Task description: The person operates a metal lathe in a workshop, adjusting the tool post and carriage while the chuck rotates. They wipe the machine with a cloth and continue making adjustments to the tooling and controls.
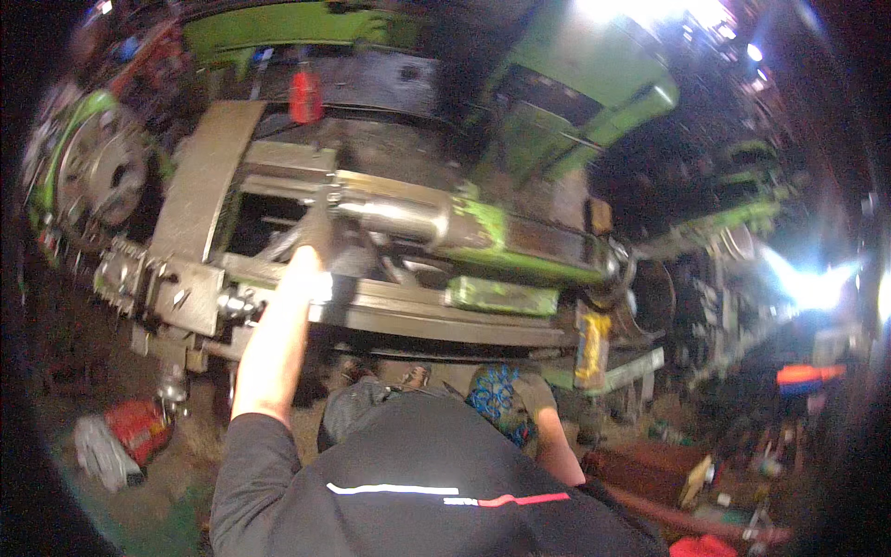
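Note:
My left arm stretches forward over a lathe bed. My left hand (320, 227), which looks gloved, is at the tip of the bright steel tailstock quill (394, 218); blur hides how its fingers lie. The green tailstock (529, 251) stands to the right of the quill. Low beside my body, my right hand (534, 394), in a dull brownish glove, seems closed on a bundle of blue loops that looks like a coiled hose (494, 392). Its fingertips do not show clearly.
A lathe chuck (100, 176) is at the far left, near a flat metal plate (209, 176) across the bed. A red bottle (304, 96) stands behind. A green block (501, 295) lies on the front rail, and a yellow-marked piece (592, 348) sits near the right end.

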Action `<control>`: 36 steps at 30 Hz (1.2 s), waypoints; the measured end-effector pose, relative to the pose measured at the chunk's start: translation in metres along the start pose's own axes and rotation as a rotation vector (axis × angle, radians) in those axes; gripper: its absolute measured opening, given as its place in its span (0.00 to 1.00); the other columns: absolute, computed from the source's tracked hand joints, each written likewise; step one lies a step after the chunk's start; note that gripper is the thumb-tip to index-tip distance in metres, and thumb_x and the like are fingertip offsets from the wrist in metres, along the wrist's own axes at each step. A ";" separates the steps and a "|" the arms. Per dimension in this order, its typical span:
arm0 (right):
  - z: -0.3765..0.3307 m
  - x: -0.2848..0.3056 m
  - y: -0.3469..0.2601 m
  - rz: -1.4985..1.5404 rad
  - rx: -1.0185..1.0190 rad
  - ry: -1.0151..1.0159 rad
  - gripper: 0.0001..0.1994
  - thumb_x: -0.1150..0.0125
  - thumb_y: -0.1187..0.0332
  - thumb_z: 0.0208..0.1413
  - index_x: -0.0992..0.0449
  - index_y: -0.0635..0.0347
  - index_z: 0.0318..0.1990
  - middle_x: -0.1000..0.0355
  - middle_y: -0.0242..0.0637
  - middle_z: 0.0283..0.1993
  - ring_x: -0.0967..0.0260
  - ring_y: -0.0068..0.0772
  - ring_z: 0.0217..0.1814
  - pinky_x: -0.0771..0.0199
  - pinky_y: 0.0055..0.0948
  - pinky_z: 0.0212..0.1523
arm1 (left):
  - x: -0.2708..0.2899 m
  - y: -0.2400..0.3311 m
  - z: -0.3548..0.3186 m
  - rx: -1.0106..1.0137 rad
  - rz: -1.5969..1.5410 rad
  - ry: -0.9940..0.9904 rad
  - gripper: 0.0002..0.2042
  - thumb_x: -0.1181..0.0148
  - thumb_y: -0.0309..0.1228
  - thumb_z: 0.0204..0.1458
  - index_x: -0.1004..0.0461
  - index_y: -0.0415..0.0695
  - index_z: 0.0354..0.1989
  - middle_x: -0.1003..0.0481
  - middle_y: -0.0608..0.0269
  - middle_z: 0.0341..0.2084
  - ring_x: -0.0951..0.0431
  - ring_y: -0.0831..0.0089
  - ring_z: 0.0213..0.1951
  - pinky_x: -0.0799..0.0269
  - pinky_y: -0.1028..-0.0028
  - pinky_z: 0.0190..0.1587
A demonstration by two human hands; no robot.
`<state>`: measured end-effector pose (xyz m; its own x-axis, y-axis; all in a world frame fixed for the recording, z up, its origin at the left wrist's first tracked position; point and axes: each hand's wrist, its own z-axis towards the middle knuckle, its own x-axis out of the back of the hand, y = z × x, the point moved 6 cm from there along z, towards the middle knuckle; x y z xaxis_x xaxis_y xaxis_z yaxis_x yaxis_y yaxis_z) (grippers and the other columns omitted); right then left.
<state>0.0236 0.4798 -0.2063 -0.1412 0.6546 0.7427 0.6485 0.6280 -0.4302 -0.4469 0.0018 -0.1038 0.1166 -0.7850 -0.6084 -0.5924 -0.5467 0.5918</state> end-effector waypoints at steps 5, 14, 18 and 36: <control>0.020 0.043 0.032 0.135 0.139 0.330 0.17 0.47 0.58 0.73 0.17 0.52 0.59 0.22 0.47 0.64 0.30 0.45 0.71 0.34 0.42 0.72 | 0.046 0.000 0.039 -0.121 0.419 0.366 0.37 0.47 0.66 0.63 0.20 0.41 0.58 0.18 0.55 0.44 0.18 0.65 0.44 0.23 0.62 0.48; 0.076 0.237 -0.044 -0.103 0.088 0.747 0.41 0.20 0.53 0.52 0.30 0.65 0.70 0.21 0.51 0.62 0.23 0.57 0.63 0.23 0.51 0.61 | 0.027 0.009 0.014 -0.217 0.324 0.358 0.30 0.48 0.59 0.68 0.21 0.46 0.63 0.17 0.54 0.45 0.15 0.63 0.42 0.16 0.60 0.47; 0.124 0.275 -0.100 -0.355 0.265 0.508 0.55 0.18 0.55 0.50 0.47 0.63 0.81 0.30 0.47 0.74 0.30 0.55 0.74 0.27 0.47 0.70 | 0.021 0.017 0.006 -0.298 0.780 0.467 0.30 0.61 0.51 0.75 0.26 0.43 0.70 0.21 0.47 0.62 0.20 0.59 0.59 0.25 0.56 0.61; 0.337 0.372 -0.086 -0.481 0.650 0.362 0.28 0.34 0.52 0.63 0.24 0.52 0.67 0.22 0.54 0.63 0.25 0.59 0.65 0.25 0.50 0.64 | 0.029 0.016 0.017 -0.445 0.828 0.601 0.26 0.58 0.49 0.73 0.21 0.52 0.68 0.20 0.46 0.60 0.19 0.60 0.59 0.28 0.57 0.63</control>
<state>-0.3371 0.8108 -0.0661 0.0276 0.1534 0.9878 0.0113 0.9880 -0.1538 -0.4661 -0.0250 -0.1209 0.2559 -0.9028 0.3456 -0.3418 0.2499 0.9059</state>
